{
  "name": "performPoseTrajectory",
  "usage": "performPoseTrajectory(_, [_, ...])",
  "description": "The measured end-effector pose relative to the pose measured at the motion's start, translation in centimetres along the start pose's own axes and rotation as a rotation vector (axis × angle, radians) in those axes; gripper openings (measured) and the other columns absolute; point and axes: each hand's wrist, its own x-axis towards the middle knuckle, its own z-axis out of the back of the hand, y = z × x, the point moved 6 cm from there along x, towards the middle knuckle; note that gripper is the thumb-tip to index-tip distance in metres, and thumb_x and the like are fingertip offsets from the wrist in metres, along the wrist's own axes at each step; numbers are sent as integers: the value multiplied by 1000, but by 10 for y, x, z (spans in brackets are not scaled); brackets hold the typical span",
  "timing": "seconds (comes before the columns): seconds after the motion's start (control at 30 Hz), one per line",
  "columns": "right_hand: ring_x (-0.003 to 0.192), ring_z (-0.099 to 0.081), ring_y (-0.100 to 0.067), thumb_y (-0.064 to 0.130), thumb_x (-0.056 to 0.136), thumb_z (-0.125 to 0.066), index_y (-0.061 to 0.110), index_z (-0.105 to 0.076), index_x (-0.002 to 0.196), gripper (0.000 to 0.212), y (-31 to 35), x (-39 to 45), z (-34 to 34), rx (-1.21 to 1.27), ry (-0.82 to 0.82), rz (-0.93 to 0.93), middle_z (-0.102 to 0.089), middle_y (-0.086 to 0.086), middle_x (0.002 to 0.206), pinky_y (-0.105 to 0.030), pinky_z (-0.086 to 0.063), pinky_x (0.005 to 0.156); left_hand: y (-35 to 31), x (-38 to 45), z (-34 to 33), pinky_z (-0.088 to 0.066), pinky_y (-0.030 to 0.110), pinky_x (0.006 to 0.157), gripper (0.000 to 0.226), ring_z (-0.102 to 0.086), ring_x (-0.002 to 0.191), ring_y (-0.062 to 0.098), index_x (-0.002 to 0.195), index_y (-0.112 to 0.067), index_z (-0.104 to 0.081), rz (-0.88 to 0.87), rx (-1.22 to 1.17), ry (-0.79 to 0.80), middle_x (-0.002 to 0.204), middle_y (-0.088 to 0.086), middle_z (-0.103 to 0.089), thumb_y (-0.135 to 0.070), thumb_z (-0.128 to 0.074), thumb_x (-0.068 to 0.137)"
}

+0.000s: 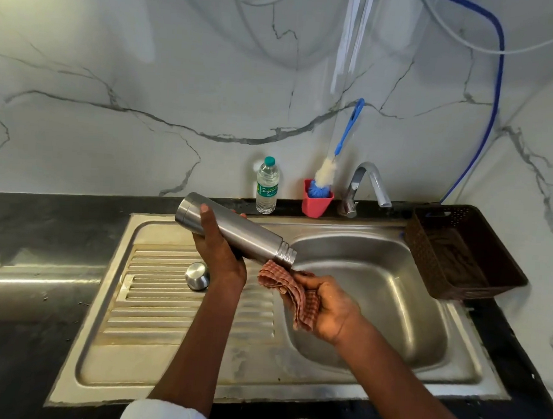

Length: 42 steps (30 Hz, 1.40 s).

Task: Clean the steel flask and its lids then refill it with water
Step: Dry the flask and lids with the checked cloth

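Observation:
My left hand grips the steel flask around its middle. The flask lies tilted, base up to the left, its threaded open neck pointing down to the right over the sink bowl. My right hand holds a crumpled red checked cloth just below the flask's neck, touching it. A rounded steel lid sits on the ribbed draining board, left of my left wrist.
At the back edge stand a plastic water bottle, a red holder with a blue-handled bottle brush, and the steel tap. A brown plastic basket sits right of the sink. Black countertop extends left.

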Motion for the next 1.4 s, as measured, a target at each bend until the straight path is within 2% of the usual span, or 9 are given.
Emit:
performPoseTrajectory(0.17, [89,-73,-35,9,99,-55,7,-67,120,25,18,3,24,-195,-180,169,-76,-17,102,-45,-62,70,-10,2,10,-59,53,98,69,-72,114,26,141,-32,-53,-116,122,-72,130,6,-70,-50,-84,82])
performPoseTrajectory(0.3, [75,-72,-1,9,103,-55,17,-68,119,22,35,-22,0,-734,-241,754,-74,2,92,-23,-58,58,-2,-4,15,-61,47,95,55,-74,105,20,123,-32,-55,-71,144,-213,121,2,-72,-49,-86,81])
performPoseTrajectory(0.5, [150,-26,-3,19,90,-75,43,-51,146,66,11,-12,-16,-1784,-6,1187,-35,23,159,-27,-23,121,2,-10,15,-63,45,84,73,-71,97,22,137,-20,-45,86,178,-323,118,4,-67,-51,-84,83])
performPoseTrajectory(0.67, [125,-58,4,-1,82,-75,40,-65,131,65,42,-11,-17,-1296,-23,1164,-64,21,130,-22,-45,109,3,-10,24,-61,46,88,75,-71,91,25,137,-18,-49,205,235,-349,112,7,-69,-56,-82,82])
performPoseTrajectory(0.9, [147,-39,-16,20,82,-86,25,-68,132,53,14,-23,-23,-1668,422,1411,-54,10,150,-39,-29,123,8,-8,32,-57,59,97,82,-68,104,37,144,-11,-49,391,214,-361,120,15,-65,-56,-81,83])
performPoseTrajectory(1.0, [127,-62,-28,2,90,-73,5,-71,124,34,29,-15,-25,-972,360,992,-66,-13,134,-49,-46,111,7,-8,31,-56,59,99,81,-68,99,35,141,-12,-49,391,268,-357,113,13,-66,-55,-82,82])
performPoseTrajectory(1.13, [81,-75,-5,-5,97,-58,3,-71,106,18,29,-23,-16,-613,225,748,-79,7,90,-17,-58,66,12,-8,27,-59,55,91,84,-70,91,35,137,-11,-55,444,211,-324,109,14,-70,-59,-85,75])
performPoseTrajectory(1.27, [128,-62,-28,-5,83,-77,0,-76,110,27,28,-38,-25,-1105,439,1246,-71,-9,128,-46,-40,116,15,-9,27,-58,56,92,83,-68,90,34,136,-12,-53,418,223,-344,109,14,-67,-60,-84,76])
performPoseTrajectory(1.4, [121,-67,-21,-13,89,-64,-5,-71,116,28,29,-33,-30,-859,341,1099,-73,-6,123,-34,-49,107,13,-12,27,-58,55,94,77,-68,87,32,132,-11,-54,375,220,-372,103,11,-66,-59,-82,79])
